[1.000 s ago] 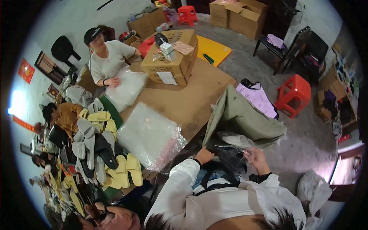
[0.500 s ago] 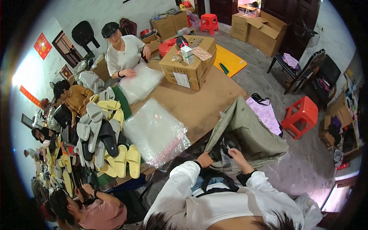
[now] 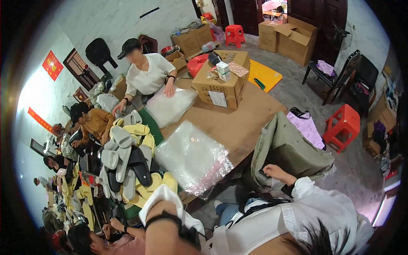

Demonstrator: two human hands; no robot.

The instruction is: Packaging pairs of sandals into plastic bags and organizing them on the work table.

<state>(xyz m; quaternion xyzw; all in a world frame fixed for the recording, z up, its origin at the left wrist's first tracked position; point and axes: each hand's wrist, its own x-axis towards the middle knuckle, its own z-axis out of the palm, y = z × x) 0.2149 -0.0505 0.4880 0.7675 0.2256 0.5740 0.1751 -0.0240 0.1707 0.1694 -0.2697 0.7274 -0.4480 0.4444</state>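
My right hand (image 3: 277,173) is over the open mouth of a grey-green cloth sack (image 3: 294,146). Its fingers are curled together, and what they hold, if anything, is too small and dark to make out. My left forearm (image 3: 163,231), with a black band at the wrist, is raised close to the camera at the lower edge; the fingers of that hand are out of sight. Beyond it, a stack of clear plastic bags (image 3: 191,153) lies on the brown table (image 3: 238,136).
Grey, black and yellow slippers (image 3: 127,161) are heaped at the left. A taped carton (image 3: 225,87) stands on the table. Across it, a person in white (image 3: 148,72) touches more clear bags (image 3: 172,106). A red stool (image 3: 343,127) and a purple printed bag (image 3: 307,129) are at the right.
My left hand has left the sack's rim and come up toward the camera. My right hand stays at the sack's mouth. The person across the table has reached toward the slippers.
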